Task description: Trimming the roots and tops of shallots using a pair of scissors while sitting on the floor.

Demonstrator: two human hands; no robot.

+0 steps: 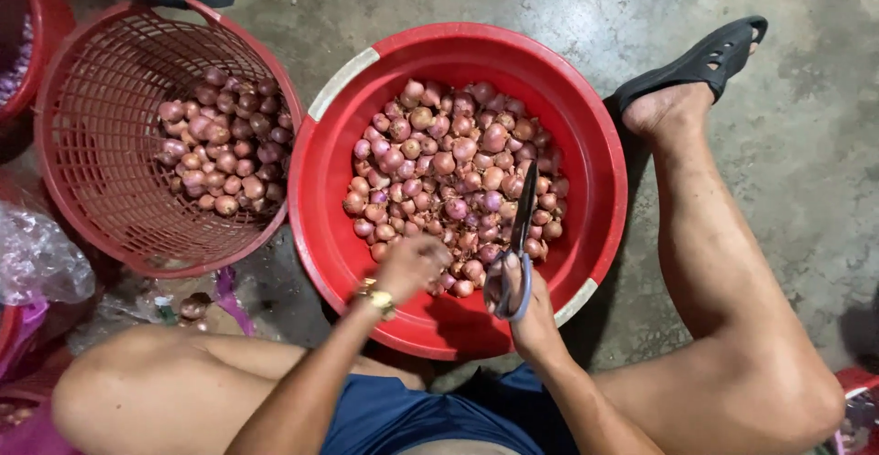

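A red round tub (600,153) stands between my legs and holds a heap of small pinkish-red shallots (458,167). My right hand (524,304) is closed on a pair of scissors (522,235) with blue handles, blades pointing away over the heap. My left hand (412,265), with a gold watch on the wrist, is curled at the near edge of the heap; its fingers seem to hold a shallot, though that is hard to see. A red mesh basket (92,144) to the left holds more shallots (224,139).
Grey concrete floor lies all around. A black sandal (700,59) is on my right foot beside the tub. Clear plastic bags (37,258) and scraps lie at the left. Parts of other red containers show at the top left and bottom right corners.
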